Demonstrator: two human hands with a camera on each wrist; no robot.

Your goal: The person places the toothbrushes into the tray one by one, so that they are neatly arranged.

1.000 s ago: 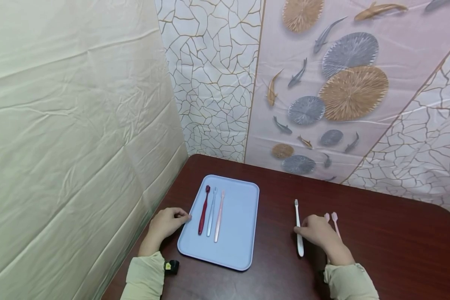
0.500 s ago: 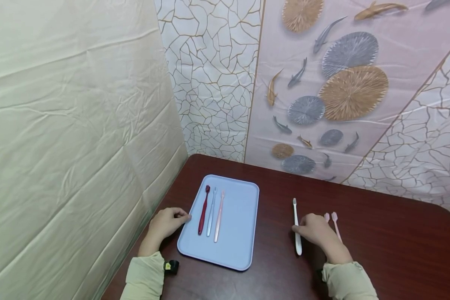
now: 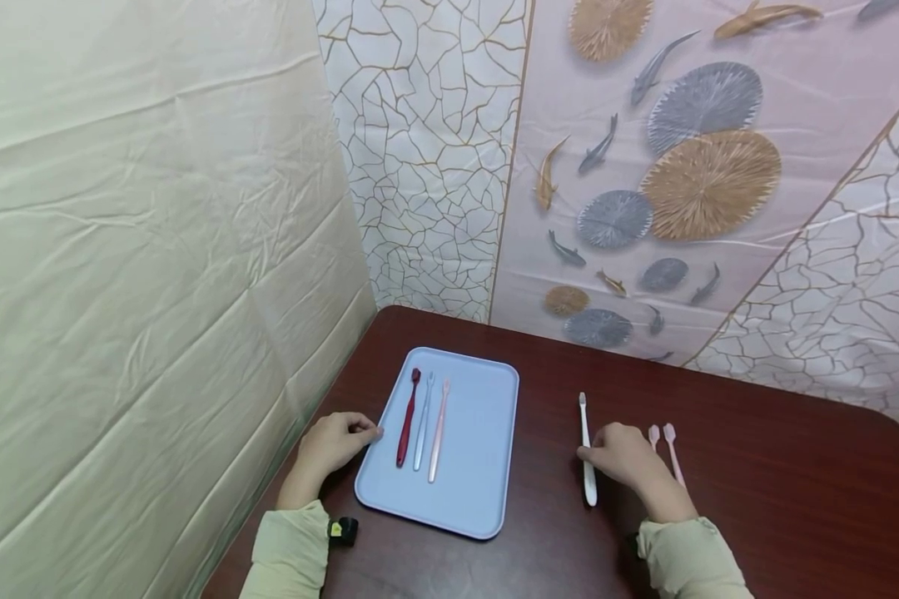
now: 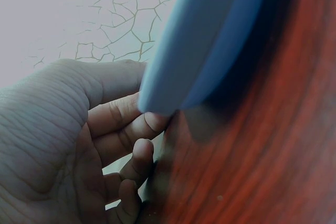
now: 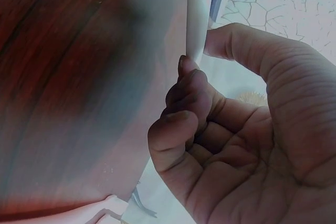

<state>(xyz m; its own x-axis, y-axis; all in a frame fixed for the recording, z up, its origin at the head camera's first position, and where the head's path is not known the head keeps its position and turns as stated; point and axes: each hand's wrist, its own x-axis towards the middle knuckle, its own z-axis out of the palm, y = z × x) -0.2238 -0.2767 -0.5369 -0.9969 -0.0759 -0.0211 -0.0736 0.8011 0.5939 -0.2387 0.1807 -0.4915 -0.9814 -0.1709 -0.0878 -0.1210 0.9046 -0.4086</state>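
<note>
My right hand (image 3: 623, 453) pinches a white toothbrush (image 3: 589, 487) between thumb and fingers, to the right of a light blue tray (image 3: 479, 449). In the right wrist view the toothbrush's white handle (image 5: 196, 14) runs between the thumb and fingertips. At the tray's left rim, my left hand (image 3: 337, 441) grips the edge. The left wrist view has the thumb at the top of the tray's rim (image 4: 184, 51) and fingers below it. On the tray lie a dark red toothbrush (image 3: 405, 428), a pale blue one and a pale pink toothbrush (image 3: 438, 441), side by side.
Two pink toothbrushes (image 3: 674, 453) lie just beyond the right hand, partly hidden by it. The dark reddish-brown table (image 3: 794, 499) meets a cream cloth wall (image 3: 195, 291) on the left and a patterned wall (image 3: 434, 166) behind.
My right hand has shifted slightly left with the white toothbrush, nearer the tray and farther from the pink toothbrushes. The left hand stays on the tray rim.
</note>
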